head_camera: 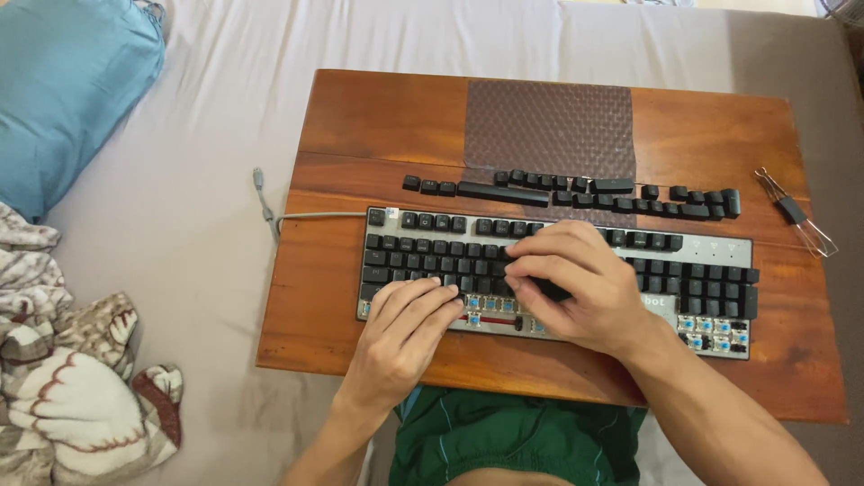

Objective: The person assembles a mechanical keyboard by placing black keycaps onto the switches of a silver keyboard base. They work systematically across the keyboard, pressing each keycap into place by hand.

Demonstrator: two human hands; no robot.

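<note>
Keyboard (432, 256), a black mechanical one, lies with its long axis left to right across the wooden lap board (360, 126), cable (306, 217) trailing off its left end onto the grey sheet. Left hand (405, 328) rests palm down on the lower-left keys, fingers together and slightly curled, fingertips touching the bottom row where bare blue switches (490, 306) show. Right hand (576, 283) covers mid-keyboard just beside it, fingers bent and bunched, pointing left; whether they pinch a keycap cannot be told. Exposed switches lie directly under and between both hands, nearer the left fingertips. Loose keycaps (576, 193) sit in a row beyond the keyboard, partly on a dark mat (549, 117). Wire keycap puller (796, 214) lies far right, well apart from both hands.
</note>
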